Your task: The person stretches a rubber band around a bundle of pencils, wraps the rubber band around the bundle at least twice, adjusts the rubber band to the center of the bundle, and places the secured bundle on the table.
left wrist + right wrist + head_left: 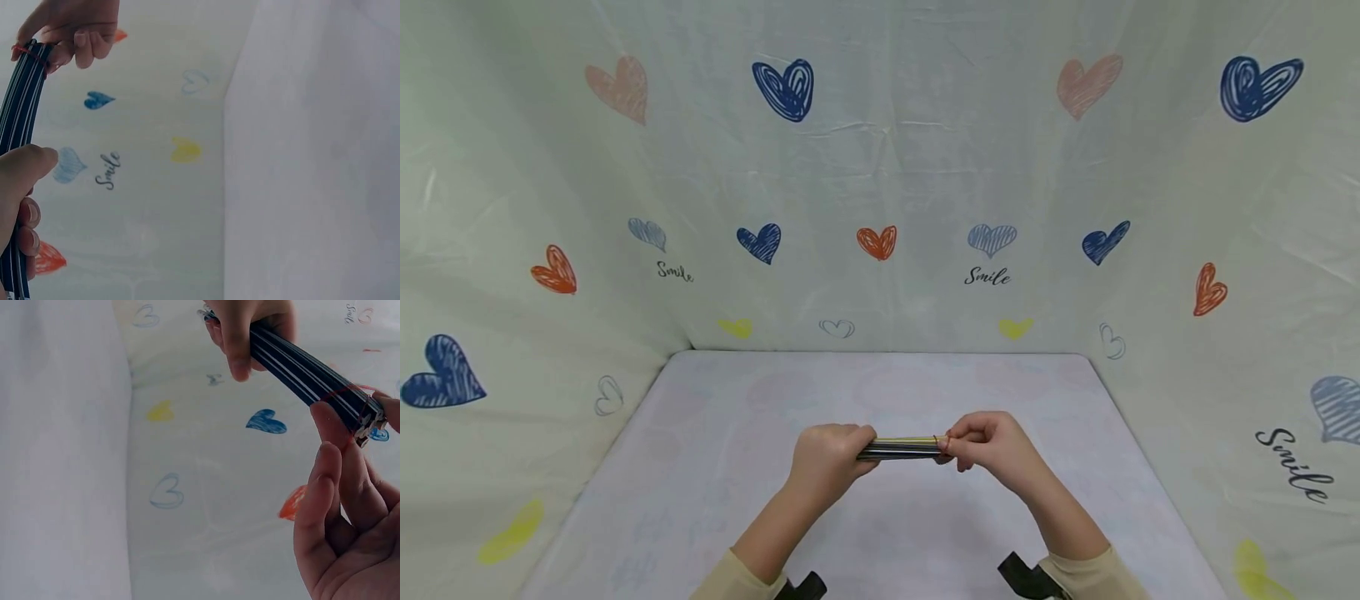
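Observation:
A bundle of slim dark sticks with pale stripes (901,450), which look like pencils, is held level above the table. My left hand (827,462) grips its left part, thumb along one side and fingers curled round the other. A thin red rubber band (350,388) goes round the bundle near its right end. There my right hand (996,450) pinches the band between thumb and fingers, touching the stick ends. In the left wrist view the band (30,54) crosses the bundle just below the right fingertips. My left palm hides part of the sticks.
A white table top (737,400) spreads below both hands. Around it hang pale curtain-like walls (880,183) printed with hearts and the word Smile. Dark wrist mounts (1030,577) show near the sleeves.

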Tool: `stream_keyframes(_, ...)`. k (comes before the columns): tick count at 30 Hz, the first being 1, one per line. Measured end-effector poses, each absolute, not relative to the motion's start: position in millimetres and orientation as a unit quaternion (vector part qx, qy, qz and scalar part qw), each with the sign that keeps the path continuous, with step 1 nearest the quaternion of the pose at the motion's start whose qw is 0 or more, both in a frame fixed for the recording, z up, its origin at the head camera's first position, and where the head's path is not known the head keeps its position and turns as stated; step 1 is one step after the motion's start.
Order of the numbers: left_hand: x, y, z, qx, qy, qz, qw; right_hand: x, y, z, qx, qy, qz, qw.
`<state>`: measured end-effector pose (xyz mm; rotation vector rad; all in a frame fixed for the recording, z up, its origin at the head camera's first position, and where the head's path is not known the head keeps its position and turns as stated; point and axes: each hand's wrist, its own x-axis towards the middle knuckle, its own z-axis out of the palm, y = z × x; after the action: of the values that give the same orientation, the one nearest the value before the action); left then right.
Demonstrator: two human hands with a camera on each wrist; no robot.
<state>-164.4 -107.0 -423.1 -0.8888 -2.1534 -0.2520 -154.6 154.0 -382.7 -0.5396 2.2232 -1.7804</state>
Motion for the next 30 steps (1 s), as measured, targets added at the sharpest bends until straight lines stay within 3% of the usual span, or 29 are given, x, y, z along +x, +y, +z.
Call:
stream_keyframes(6, -162, -105, -419, -0.36, -0.842, -0.103, 0.388, -157, 158, -391, -0.222, 0.736, -0.625, 0.135)
stream_keyframes(13, -163, -105, -419, -0.311, -0.854, -0.118, 0.4, -148, 152, -406, -0.257, 0.644, -0.719, 0.049)
stream_keyframes(20, -160, -105, -414, -0.277, -0.879, -0.151, 0.358, -138, 141, -420, -0.334, 0.586, -0.737, -0.03)
stream_keyframes(30, -157, -110, -413, -0.276, -0.882, -0.182, 0.335, -143, 141, -423, -0.433, 0.462, -0.774, -0.017)
